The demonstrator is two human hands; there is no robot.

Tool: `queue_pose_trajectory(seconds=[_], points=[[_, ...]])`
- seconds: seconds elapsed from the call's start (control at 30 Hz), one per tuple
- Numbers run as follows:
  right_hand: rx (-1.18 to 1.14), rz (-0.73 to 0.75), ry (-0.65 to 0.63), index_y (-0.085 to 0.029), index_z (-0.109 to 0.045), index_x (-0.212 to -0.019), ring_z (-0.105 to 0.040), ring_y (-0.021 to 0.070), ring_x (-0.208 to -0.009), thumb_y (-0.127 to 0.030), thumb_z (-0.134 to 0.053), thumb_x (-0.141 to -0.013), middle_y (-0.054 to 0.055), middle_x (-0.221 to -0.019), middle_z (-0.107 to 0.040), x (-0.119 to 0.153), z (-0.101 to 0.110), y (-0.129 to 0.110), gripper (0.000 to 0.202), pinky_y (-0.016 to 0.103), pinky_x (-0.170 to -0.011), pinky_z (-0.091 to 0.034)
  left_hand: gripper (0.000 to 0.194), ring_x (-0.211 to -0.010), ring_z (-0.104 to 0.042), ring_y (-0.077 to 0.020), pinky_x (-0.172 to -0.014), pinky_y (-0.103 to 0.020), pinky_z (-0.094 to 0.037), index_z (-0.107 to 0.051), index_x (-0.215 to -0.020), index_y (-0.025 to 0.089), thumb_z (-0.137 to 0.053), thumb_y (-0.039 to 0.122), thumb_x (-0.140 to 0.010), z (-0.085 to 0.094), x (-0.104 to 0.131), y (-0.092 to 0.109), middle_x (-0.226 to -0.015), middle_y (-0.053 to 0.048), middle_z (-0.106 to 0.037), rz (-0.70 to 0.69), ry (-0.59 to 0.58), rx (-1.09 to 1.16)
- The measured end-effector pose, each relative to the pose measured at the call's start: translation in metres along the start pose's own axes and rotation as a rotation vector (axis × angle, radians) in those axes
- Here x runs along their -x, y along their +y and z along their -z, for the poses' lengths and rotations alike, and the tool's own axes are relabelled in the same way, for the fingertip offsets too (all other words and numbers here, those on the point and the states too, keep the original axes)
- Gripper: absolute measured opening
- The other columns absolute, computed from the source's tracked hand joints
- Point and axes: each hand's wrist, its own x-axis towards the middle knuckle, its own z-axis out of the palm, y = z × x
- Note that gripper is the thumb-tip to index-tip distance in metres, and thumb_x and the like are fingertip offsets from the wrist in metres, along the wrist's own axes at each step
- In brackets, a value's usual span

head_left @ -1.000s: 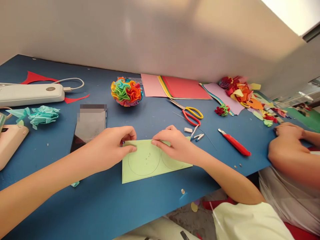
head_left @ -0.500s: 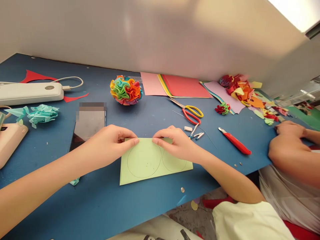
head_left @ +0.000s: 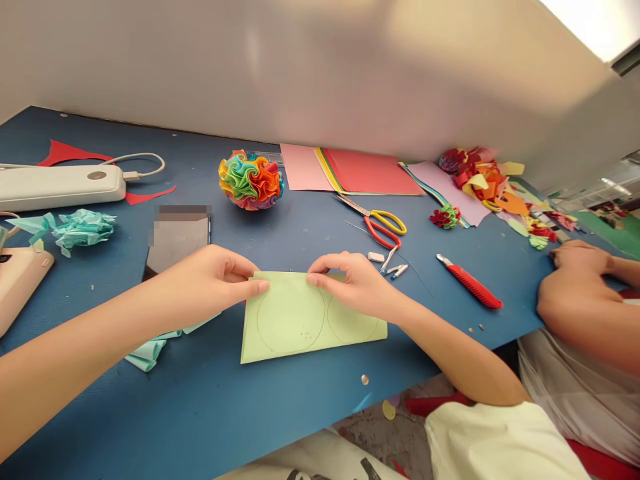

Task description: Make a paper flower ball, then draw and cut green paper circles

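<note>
Pale green paper [head_left: 293,320], seemingly folded or layered, lies near the table's front edge with two circles drawn on it in thin line. My left hand [head_left: 215,283] pinches its upper left corner between thumb and fingers. Farther right along the same top edge, my right hand [head_left: 353,287] grips the paper with thumb and forefinger and covers part of the second circle. Behind my right hand lie red-and-yellow-handled scissors [head_left: 383,227], a white eraser [head_left: 376,257] and a compass [head_left: 393,267]. A mobile phone [head_left: 180,240] sits beyond my left wrist.
A multicoloured paper ball [head_left: 251,181] stands at the back. Coloured sheets [head_left: 377,172] lie along the wall. A red utility knife [head_left: 470,282] is at the right, near another person's arm [head_left: 585,293]. Power bank [head_left: 60,185] and teal crumpled paper [head_left: 85,230] lie left.
My left hand has shifted left along the top edge to the paper's corner, away from my right hand. Teal paper under my left forearm shows more. My right hand has barely moved.
</note>
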Motion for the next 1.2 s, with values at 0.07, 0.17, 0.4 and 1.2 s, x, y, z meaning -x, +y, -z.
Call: queue_pose_trajectory(seconds=[0.07,0.17,0.4,1.2], points=[[-0.026,-0.013,-0.002,-0.019,-0.067,-0.079,-0.059,0.0097,-0.075,-0.024,-0.058,-0.086,-0.004,-0.078,-0.069,0.0,-0.001,0.001,0.012,0.019,-0.067,-0.042,0.039,-0.067,-0.063,-0.0224,-0.061,-0.03,-0.05,-0.072,-0.07,0.025,-0.059,0.062,-0.066,0.003,0.0,0.004,-0.064,-0.001,-0.066,0.054,-0.044,0.008],[-0.033,-0.015,0.004,-0.019,-0.067,-0.079,-0.059,0.0091,-0.074,-0.023,-0.058,-0.086,-0.004,-0.078,-0.069,-0.001,-0.001,0.001,0.012,0.018,-0.067,-0.042,0.036,-0.076,-0.065,-0.0235,-0.069,-0.03,-0.051,-0.071,-0.071,0.026,-0.06,0.06,-0.065,0.003,0.0,0.009,-0.071,0.001,-0.07,0.078,-0.067,0.046],[0.043,0.057,0.009,-0.019,-0.067,-0.079,-0.058,0.0093,-0.071,-0.021,-0.056,-0.087,-0.003,-0.078,-0.069,-0.001,-0.003,0.001,0.013,0.019,-0.066,-0.04,0.031,-0.081,-0.064,-0.0213,-0.065,-0.025,-0.048,-0.071,-0.081,0.025,-0.059,0.052,-0.072,-0.005,-0.005,0.007,-0.077,0.002,-0.071,0.019,-0.084,0.114],[0.481,0.425,0.176,-0.009,-0.063,-0.103,-0.056,0.0195,-0.099,-0.016,-0.037,-0.096,0.013,-0.107,-0.064,-0.003,-0.032,0.03,0.027,0.036,-0.091,-0.045,0.055,-0.141,-0.025,-0.0294,-0.114,-0.045,-0.026,-0.036,-0.141,0.003,-0.027,0.034,-0.096,-0.072,0.002,-0.044,-0.151,-0.018,-0.026,-0.783,0.181,-0.882]])
